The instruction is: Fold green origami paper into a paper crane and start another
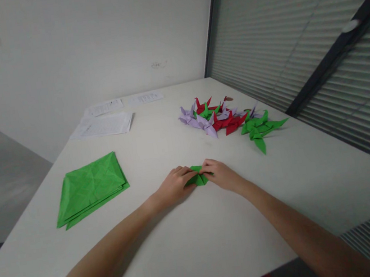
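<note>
A small piece of folded green paper [200, 180] lies on the white table, between my two hands. My left hand [178, 184] grips its left side, fingers closed over the edge. From the other side my right hand [220, 174] pinches the paper near its middle, thumb and fingertips pressed together. Creases meet at the paper's centre, and parts of its edges are hidden under my fingers. To the left lies a stack of creased green paper sheets [92, 185]. Beyond my right hand sit several folded paper cranes in red [232, 123], lilac [206, 124] and green [257, 129].
Printed white sheets [106, 125] lie at the table's far left, with more papers [147, 98] along the back wall. A window with blinds [294, 37] borders the table's right side. The table's front edge [260, 274] runs below my forearms.
</note>
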### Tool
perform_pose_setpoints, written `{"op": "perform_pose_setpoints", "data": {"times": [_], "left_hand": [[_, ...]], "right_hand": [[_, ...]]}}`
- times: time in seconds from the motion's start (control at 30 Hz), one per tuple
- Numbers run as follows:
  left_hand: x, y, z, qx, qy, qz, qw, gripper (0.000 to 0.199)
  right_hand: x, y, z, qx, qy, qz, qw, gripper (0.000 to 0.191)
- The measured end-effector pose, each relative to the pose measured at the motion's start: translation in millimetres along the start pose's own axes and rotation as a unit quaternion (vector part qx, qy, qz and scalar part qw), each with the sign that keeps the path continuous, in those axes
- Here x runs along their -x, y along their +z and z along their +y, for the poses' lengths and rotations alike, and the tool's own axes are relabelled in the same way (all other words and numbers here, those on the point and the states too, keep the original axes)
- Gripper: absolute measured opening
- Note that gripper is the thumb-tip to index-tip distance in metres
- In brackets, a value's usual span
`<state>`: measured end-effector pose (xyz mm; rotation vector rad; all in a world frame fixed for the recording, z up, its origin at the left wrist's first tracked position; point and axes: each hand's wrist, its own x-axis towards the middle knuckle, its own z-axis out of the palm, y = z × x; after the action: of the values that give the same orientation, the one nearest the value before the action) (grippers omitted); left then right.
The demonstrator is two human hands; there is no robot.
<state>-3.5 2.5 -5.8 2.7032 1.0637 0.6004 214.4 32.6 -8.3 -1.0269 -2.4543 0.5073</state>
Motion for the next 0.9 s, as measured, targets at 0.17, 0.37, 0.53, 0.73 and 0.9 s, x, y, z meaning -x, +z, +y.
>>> {"op": "perform_pose_setpoints", "data": {"times": [0.17, 0.37, 0.53, 0.73, 0.9], "left_hand": [[0, -1.0, 1, 0.053, -0.024, 0.017, 0.998, 0.028], [0, -5.0, -8, 0.031, -0.057, -0.003, 0.998, 0.028], [2, -0.4, -10, -0.024, -0.087, 0.007, 0.996, 0.037], [1, -3.0, -10, 0.076, -0.065, 0.025, 0.995, 0.055], [2, -2.8, -22, 0.044, -0.030, 0.039, 0.998, 0.032]], "right_hand": [[0, 3, -8, -0.099, 0.012, 0.009, 0.995, 0.018], [0, -1, -12, -0.144, -0.007, -0.013, 0.989, 0.008], [0, -6, -8, -0.133, -0.079, 0.000, 0.988, 0.013], [0, -7, 3, -0.088, -0.117, 0.008, 0.989, 0.022], [1, -9, 15, -0.023, -0.071, -0.013, 0.997, 0.026]]}}
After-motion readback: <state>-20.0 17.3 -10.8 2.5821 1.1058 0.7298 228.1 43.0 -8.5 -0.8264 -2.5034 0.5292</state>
